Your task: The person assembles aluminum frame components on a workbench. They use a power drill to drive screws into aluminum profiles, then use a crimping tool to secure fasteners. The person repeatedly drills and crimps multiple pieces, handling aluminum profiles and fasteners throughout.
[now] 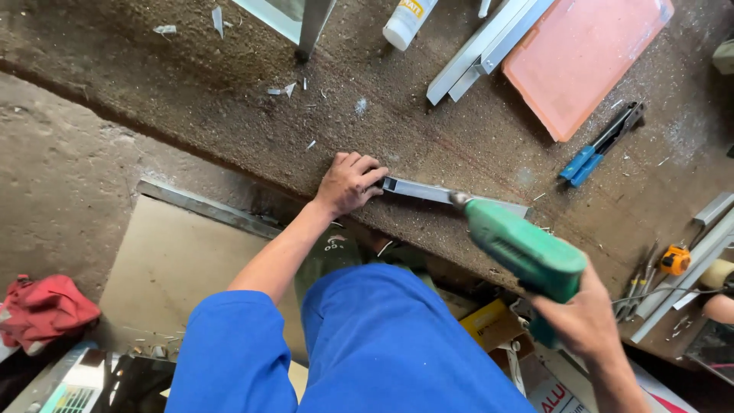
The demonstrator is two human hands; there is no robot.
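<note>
A short grey aluminium rectangular tube [428, 192] lies along the near edge of the brown workbench [229, 92]. My left hand [348, 182] presses down on its left end, fingers curled over the open end. My right hand [585, 313] grips the handle of a green power drill [520, 248]. The drill's chuck and bit meet the top of the tube near its middle. My blue sleeve and blue trousers fill the lower centre of the view.
On the bench lie blue-handled pliers [600, 145], a salmon-pink plastic tray [585, 53], long aluminium profiles [478, 53], a white bottle [407, 21], an orange tape measure [676, 260] and metal shavings. A red cloth [42, 310] and a board lie on the floor at left.
</note>
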